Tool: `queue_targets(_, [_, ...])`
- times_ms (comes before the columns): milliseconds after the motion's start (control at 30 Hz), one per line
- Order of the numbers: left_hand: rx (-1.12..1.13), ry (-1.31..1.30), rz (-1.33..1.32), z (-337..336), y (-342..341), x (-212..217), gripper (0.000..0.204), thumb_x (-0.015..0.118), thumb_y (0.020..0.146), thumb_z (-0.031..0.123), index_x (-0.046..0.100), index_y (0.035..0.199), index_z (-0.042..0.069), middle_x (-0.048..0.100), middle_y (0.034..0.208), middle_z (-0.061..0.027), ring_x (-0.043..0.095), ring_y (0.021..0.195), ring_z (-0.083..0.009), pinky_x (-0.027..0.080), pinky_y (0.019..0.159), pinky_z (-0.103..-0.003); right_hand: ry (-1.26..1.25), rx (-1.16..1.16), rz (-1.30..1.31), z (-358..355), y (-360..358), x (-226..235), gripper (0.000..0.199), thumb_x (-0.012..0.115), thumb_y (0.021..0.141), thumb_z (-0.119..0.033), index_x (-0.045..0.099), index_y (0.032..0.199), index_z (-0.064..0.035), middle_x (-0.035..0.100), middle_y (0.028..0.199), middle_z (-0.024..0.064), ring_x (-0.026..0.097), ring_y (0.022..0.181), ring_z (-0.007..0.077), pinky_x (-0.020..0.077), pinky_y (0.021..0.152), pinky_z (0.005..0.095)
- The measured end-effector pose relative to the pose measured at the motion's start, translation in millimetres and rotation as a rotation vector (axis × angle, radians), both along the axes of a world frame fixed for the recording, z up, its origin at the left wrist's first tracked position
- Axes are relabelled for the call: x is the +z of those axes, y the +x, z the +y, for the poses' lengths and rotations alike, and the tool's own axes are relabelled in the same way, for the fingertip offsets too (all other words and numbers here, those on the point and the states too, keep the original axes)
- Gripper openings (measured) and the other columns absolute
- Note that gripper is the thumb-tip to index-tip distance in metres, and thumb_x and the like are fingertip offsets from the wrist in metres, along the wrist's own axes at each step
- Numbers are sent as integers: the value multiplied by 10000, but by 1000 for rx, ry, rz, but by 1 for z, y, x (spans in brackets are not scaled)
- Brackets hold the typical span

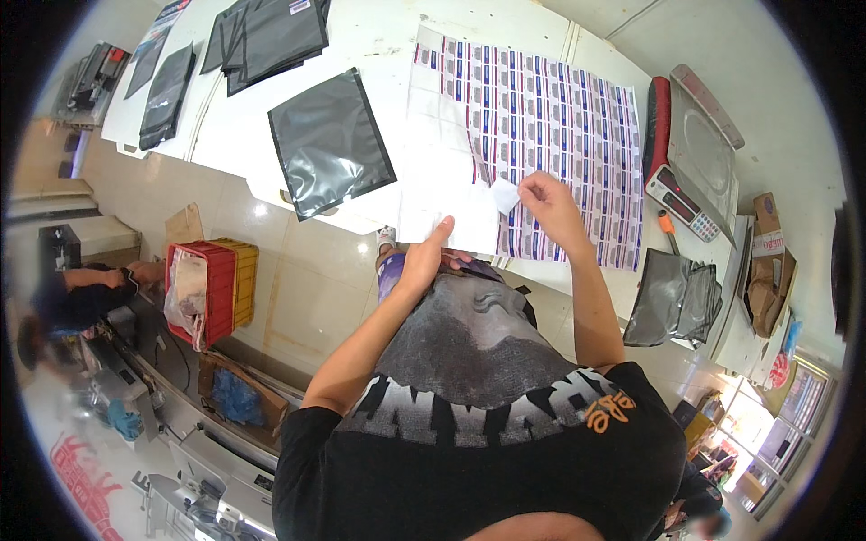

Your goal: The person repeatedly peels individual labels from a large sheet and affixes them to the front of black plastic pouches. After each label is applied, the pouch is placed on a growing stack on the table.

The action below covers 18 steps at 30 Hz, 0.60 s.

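A large sheet of printed labels [559, 135] in white, blue and red lies on the white table in front of me. Its left and near parts show bare white backing. My left hand [428, 257] grips the sheet's near edge, thumb on top and fingers underneath. My right hand [552, 209] pinches a small white label [505, 195], which lifts from the sheet with its pale back showing. Left of the sheet lies a shiny black plastic bag [331, 144], flat near the table's front edge.
More black bags [275, 41] are stacked at the far left. On the right stand a scale [683, 203], an orange-handled tool [667, 225] and further black bags [672, 298]. A red crate [200, 298] stands on the floor at left, near another person's arm [99, 278].
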<state>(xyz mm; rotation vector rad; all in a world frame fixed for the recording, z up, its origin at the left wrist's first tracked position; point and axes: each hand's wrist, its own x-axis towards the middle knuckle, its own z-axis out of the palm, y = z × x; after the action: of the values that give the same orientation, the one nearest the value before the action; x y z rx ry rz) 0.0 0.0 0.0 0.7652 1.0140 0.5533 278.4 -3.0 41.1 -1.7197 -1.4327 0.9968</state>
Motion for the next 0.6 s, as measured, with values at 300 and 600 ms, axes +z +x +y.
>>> queue_targets(300, [-144,-140,52,17,-32,-9,614,449,1144,530,684,1153,-37,767,894,-164,707,697,-201,553,625,-303,181,-30,-110,8,15,22,129,690,995,-93,695,1044,26,658,938,94,614,861,189,501,819,337])
queue_targets(600, [-689,67,469,37,-75,50,671,554,1096,585,761,865,-11,704,690,-57,619,564,-130,497,562,-278,457,149,-442,22,4,73,168,711,961,-68,724,1118,-9,677,1167,112,610,1115,296,511,977,396])
